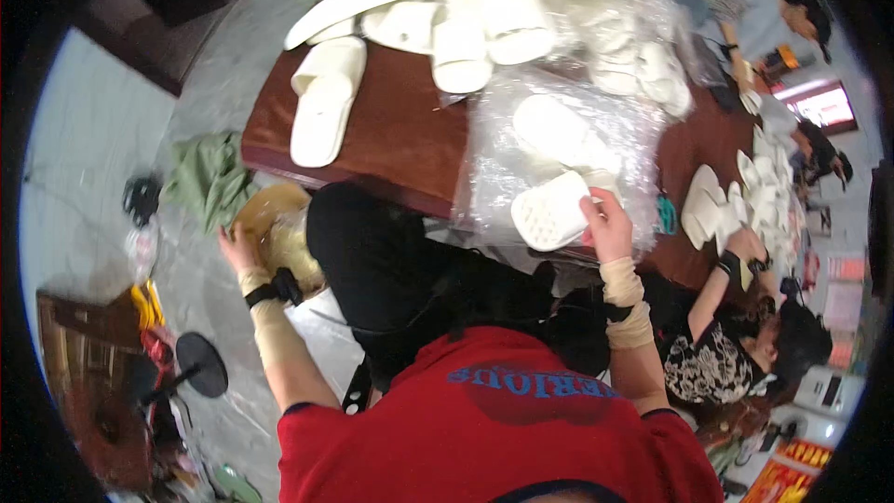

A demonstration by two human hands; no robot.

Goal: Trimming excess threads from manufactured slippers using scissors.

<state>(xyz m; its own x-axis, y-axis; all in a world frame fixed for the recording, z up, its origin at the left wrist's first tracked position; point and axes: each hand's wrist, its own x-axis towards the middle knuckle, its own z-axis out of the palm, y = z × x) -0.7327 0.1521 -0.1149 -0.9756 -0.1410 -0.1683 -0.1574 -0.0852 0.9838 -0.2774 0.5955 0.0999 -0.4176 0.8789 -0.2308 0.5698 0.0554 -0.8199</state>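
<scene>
One white slipper [549, 214] is in our grasp, its rounded end toward us, a grid of small dark holes or dimples across the face we see. It is above the near edge of the table, over a sheet of clear plastic [484, 149].

Our right hand [607, 224] pinches its right edge between thumb and fingers. Our left hand [240, 250] is loosely open, fingers apart, at the rim of a tan rounded thing [270, 208] with clear film about it; whether it touches, we cannot tell.

Farther out, the reddish-brown table [400, 121] carries a second slipper [559, 126] on or in the plastic; glare hides which. To our left lies a banded white slipper [324, 107], its heel end toward us. Beyond these rises a heap of white slippers [461, 42], partly under clear wrap. On our right, a co-worker's hand [742, 244] is beside more white slippers [705, 205].
</scene>
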